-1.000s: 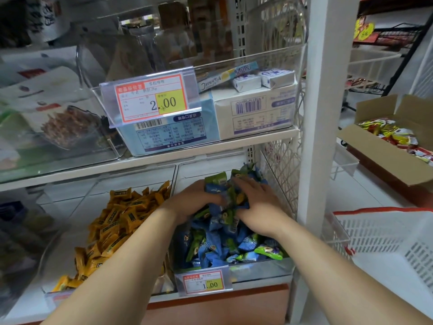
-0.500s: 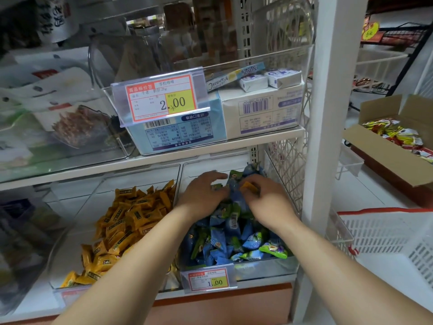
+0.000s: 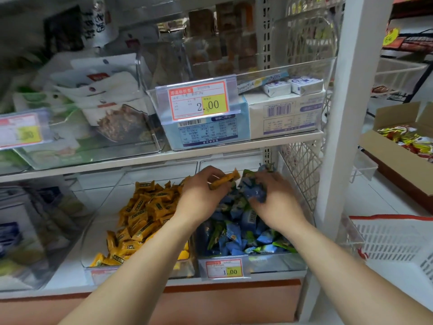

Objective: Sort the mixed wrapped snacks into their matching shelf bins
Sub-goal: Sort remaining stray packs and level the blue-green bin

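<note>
Two clear bins sit side by side on the lower shelf. The left bin [image 3: 98, 231] holds a heap of orange wrapped snacks [image 3: 145, 214]. The right bin [image 3: 281, 261] holds blue and green wrapped snacks [image 3: 236, 238]. My left hand [image 3: 201, 195] is over the back of the right bin and pinches one orange wrapped snack [image 3: 225, 179], lifted above the blue pile. My right hand [image 3: 276, 202] grips a bunch of blue wrapped snacks [image 3: 255, 188] at the back of the same bin.
A shelf above carries a clear bin [image 3: 304, 71] of white and blue boxes with a 2.00 price tag [image 3: 199, 102]. A white upright post [image 3: 339, 137] stands at right. A white plastic basket [image 3: 398, 245] and a cardboard box [image 3: 386, 156] of snacks lie right.
The left hand has taken an orange snack out from among the blue ones and raised it. The right hand has stayed on the blue snacks. The camera has moved closer.
</note>
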`<control>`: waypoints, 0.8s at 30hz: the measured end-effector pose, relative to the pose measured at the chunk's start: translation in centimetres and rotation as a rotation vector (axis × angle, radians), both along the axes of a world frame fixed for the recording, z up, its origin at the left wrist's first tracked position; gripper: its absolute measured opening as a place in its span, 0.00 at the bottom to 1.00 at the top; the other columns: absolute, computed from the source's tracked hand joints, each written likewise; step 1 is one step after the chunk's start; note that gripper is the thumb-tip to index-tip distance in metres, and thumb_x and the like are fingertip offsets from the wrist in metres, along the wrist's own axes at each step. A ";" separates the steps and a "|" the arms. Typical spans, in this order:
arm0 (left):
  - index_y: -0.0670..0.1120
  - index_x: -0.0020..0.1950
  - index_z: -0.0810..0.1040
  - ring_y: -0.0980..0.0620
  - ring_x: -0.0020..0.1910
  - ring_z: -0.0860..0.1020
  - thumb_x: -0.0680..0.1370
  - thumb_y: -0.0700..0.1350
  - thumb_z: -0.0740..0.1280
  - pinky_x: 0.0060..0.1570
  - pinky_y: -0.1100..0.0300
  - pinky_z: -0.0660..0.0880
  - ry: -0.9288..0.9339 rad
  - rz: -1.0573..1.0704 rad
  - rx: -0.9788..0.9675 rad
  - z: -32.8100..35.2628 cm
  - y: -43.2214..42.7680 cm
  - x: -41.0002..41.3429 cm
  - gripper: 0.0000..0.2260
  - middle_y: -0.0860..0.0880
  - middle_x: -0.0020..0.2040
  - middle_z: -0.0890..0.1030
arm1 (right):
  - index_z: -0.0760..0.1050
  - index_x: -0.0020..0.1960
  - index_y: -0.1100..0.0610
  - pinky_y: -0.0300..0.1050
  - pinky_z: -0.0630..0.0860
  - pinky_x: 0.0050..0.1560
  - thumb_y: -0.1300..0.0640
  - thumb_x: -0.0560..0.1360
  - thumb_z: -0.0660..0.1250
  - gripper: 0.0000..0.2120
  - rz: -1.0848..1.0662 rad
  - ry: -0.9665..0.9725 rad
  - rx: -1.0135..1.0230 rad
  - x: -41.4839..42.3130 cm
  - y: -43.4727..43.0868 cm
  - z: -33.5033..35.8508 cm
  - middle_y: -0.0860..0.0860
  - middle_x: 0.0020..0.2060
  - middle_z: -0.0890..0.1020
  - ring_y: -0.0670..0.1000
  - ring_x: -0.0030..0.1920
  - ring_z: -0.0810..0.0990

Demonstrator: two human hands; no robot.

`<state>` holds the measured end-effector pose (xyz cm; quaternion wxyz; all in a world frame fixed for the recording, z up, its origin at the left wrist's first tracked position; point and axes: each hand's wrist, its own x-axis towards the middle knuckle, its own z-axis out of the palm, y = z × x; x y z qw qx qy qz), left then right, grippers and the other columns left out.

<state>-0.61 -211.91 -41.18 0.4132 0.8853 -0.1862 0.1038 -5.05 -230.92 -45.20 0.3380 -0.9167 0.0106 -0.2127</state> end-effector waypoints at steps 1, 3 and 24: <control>0.57 0.49 0.79 0.61 0.40 0.79 0.75 0.54 0.72 0.39 0.62 0.76 -0.040 0.043 0.047 0.1 1.3 -0.1 0.05 0.59 0.44 0.82 | 0.74 0.68 0.54 0.53 0.72 0.60 0.56 0.72 0.71 0.25 0.001 0.011 -0.076 -0.1 0.2 0.1 0.56 0.62 0.76 0.60 0.62 0.73; 0.56 0.51 0.81 0.55 0.44 0.80 0.75 0.57 0.71 0.40 0.59 0.75 -0.136 0.165 0.176 0.1 4.5 -0.2 0.09 0.57 0.45 0.83 | 0.72 0.70 0.52 0.52 0.71 0.62 0.52 0.73 0.69 0.26 0.022 0.052 -0.149 -0.4 0.8 0.4 0.54 0.66 0.73 0.59 0.66 0.69; 0.58 0.65 0.76 0.50 0.66 0.69 0.66 0.74 0.63 0.61 0.52 0.69 -0.074 -0.541 0.615 -5.6 -10.1 -1.9 0.32 0.56 0.66 0.75 | 0.74 0.45 0.46 0.44 0.73 0.38 0.44 0.73 0.68 0.07 -0.336 0.233 -0.150 -12.6 -4.4 -0.6 0.43 0.37 0.80 0.50 0.44 0.80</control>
